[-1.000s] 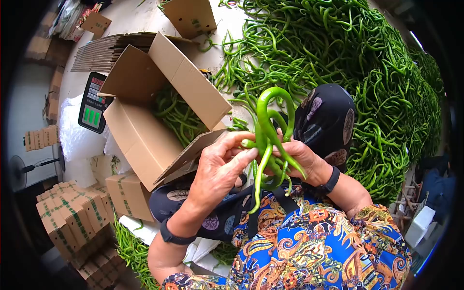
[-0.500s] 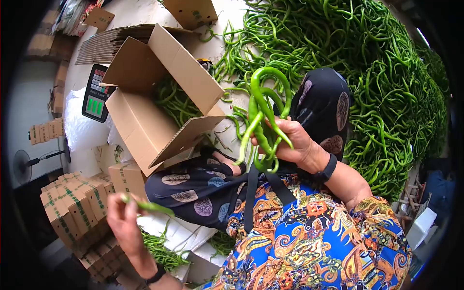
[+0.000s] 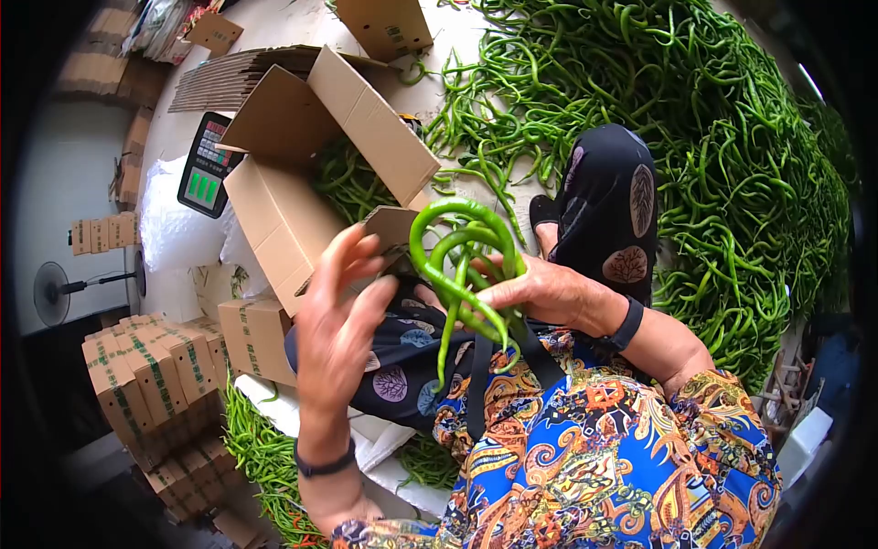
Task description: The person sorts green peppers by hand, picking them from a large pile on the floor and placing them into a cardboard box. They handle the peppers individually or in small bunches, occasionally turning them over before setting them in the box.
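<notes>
My right hand (image 3: 558, 291) is closed around a bunch of long, curled green chili peppers (image 3: 464, 240), held above my lap. Beside the bunch, my left hand (image 3: 340, 320) is raised with its fingers apart and nothing in them; it is slightly blurred. Just beyond the left hand stands an open cardboard box (image 3: 283, 206) with its flaps up. Green peppers (image 3: 352, 183) lie inside the box, partly hidden by a flap.
A large heap of green peppers (image 3: 732, 174) spreads on the right. Left of the box are a scale display (image 3: 206, 169) and white plastic wrap (image 3: 174, 215). Stacked printed cartons (image 3: 151, 375) and a fan (image 3: 53, 293) stand at the left. More peppers (image 3: 251, 439) lie below the left arm.
My left hand has let go of a single pepper and moved up and right, close to the bunch. The right hand has shifted slightly down, turning the peppers.
</notes>
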`<state>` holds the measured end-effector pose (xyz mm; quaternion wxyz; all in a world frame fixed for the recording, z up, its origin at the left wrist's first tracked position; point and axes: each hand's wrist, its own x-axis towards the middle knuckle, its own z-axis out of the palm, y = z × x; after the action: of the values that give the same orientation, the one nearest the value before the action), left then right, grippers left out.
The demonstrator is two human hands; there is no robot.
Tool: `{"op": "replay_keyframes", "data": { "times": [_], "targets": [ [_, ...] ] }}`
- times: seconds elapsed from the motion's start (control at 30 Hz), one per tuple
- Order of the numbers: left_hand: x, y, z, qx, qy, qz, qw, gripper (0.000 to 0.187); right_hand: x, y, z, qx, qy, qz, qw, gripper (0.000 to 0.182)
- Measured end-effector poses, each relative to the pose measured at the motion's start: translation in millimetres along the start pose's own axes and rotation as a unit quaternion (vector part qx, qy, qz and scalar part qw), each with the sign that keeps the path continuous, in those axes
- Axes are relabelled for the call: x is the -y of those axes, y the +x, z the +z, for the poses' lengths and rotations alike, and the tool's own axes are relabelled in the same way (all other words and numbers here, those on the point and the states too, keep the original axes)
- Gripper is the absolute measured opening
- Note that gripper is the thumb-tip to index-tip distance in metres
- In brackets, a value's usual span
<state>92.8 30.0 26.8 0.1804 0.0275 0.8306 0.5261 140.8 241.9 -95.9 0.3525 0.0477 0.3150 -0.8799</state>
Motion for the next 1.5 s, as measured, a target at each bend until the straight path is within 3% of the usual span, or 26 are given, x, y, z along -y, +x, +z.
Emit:
{"op": "replay_keyframes", "data": {
  "times": [0.1, 0.2, 0.23, 0.33, 0.43, 0.53, 0.63, 0.67, 0.8, 0.83, 0.9, 0.97, 1.03, 1.07, 1.1, 1.2, 1.5],
  "targets": [
    [26.5, 44.6, 19.1, 0.108, 0.008, -0.008, 0.994, 0.034, 3.9, -9.0, 1.1, 0.047, -0.016, 0.018, 0.999, 0.054],
    [32.0, 50.8, 20.1, 0.062, -0.069, -0.013, 0.996, 0.022, 6.4, -16.0, 2.4, 0.046, 0.02, -0.01, 0.999, 0.053],
    [29.6, 49.8, 18.0, 0.019, -0.076, 0.001, 0.997, 0.019, -0.5, -11.7, -10.8, 0.07, 0.056, 0.022, 0.996, 0.052],
    [36.3, 49.5, -3.8, -0.09, -0.161, 0.012, 0.983, 0.02, -1.8, -8.5, -19.2, 0.066, 0.115, 0.037, 0.99, 0.041],
    [46.3, 55.3, -42.5, -0.16, -0.19, 0.082, 0.965, 0.021, -2.3, -4.7, -22.9, 0.031, 0.103, 0.035, 0.994, 0.039],
    [54.9, 65.5, -62.5, -0.226, -0.073, 0.058, 0.97, 0.025, -3.6, -1.6, -23.6, 0.009, 0.098, 0.029, 0.995, 0.039],
    [59.0, 61.3, -46.1, -0.236, 0.29, 0.152, 0.915, 0.03, -2.2, -0.2, -23.0, 0.008, 0.098, 0.015, 0.995, 0.039],
    [51.7, 52.2, -27.6, -0.211, 0.193, 0.112, 0.952, 0.033, -2.7, -0.3, -23.1, 0.008, 0.098, 0.011, 0.995, 0.039],
    [34.7, 38.3, 33.0, -0.004, 0.076, 0.149, 0.986, 0.032, -0.8, 1.4, -14.7, 0.003, 0.082, 0.018, 0.996, 0.038],
    [33.5, 37.9, 42.8, 0.047, 0.058, 0.108, 0.991, 0.03, -1.1, 1.1, -11.3, -0.002, 0.092, 0.008, 0.996, 0.037],
    [44.4, 42.6, 57.2, 0.055, 0.036, 0.13, 0.989, 0.026, -2.5, 1.2, -12.7, 0.014, 0.112, 0.01, 0.994, 0.038],
    [44.2, 44.7, 57.8, 0.023, -0.004, 0.068, 0.997, 0.021, -4.9, 1.4, -24.1, 0.051, 0.133, 0.032, 0.989, 0.041],
    [44.5, 48.9, 49.1, 0.007, -0.06, 0.042, 0.997, 0.02, -0.3, -0.9, -23.5, 0.029, 0.132, 0.003, 0.991, 0.059],
    [39.6, 47.2, 43.5, 0.004, -0.08, -0.016, 0.997, 0.022, -0.1, -2.2, -24.3, 0.035, 0.155, 0.003, 0.987, 0.06],
    [39.1, 47.3, 40.5, 0.001, -0.081, -0.011, 0.997, 0.025, 0.3, -2.9, -24.9, 0.042, 0.179, 0.003, 0.983, 0.061],
    [40.6, 43.9, 36.3, -0.008, -0.092, -0.006, 0.996, 0.026, -5.8, 2.3, -30.9, 0.079, 0.209, -0.014, 0.975, 0.057],
    [53.6, 31.0, 30.4, -0.024, -0.244, -0.062, 0.968, 0.026, -0.7, -10.9, -22.5, 0.05, 0.15, -0.026, 0.987, 0.041]
  ]
}}
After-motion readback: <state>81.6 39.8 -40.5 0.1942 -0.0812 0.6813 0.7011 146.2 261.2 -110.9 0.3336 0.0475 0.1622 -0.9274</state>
